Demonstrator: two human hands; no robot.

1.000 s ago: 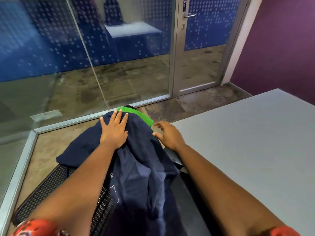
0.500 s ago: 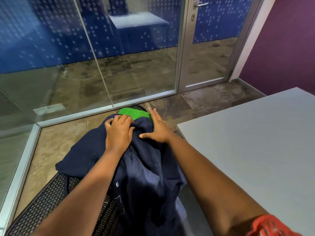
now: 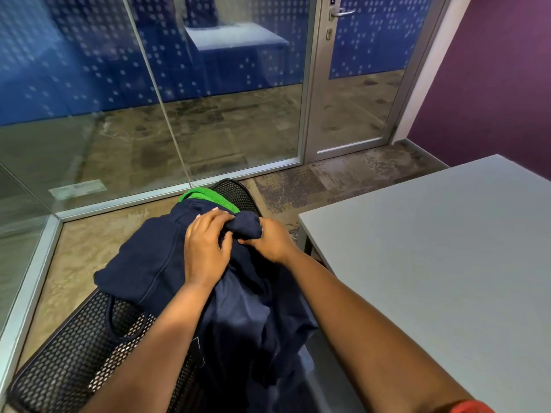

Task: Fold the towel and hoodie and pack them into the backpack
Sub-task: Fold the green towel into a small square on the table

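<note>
Glass wall (image 3: 149,84) across ten to twelve o'clock, dotted blue film on its upper part, stone-look floor (image 3: 313,186) seen through and below it. Glass door (image 3: 354,84) in a grey metal frame at one o'clock, handle near the top. Purple wall (image 3: 492,84) at two o'clock. Grey bench (image 3: 432,248) filling three to five o'clock, top bare where visible, near corner just beside the right forearm.

Black mesh chair (image 3: 74,353) from seven o'clock up to the centre, far edge showing at twelve o'clock behind the cloth. Navy hoodie (image 3: 155,263) draped over the chair, spread from the centre down to six o'clock, one fold hanging off toward nine o'clock. Green towel (image 3: 208,195) just above centre, under the hoodie's far end, only a curved strip showing, lying on the chair mesh.

Left hand (image 3: 205,248) at the centre, fingers curled, gripping a bunch of hoodie fabric at its far end. Right hand (image 3: 269,241) just right of it, touching the same bunch, thumb and fingers pinching a rolled lump of navy cloth. Red-orange sleeve (image 3: 471,406) at five o'clock on the right arm.
</note>
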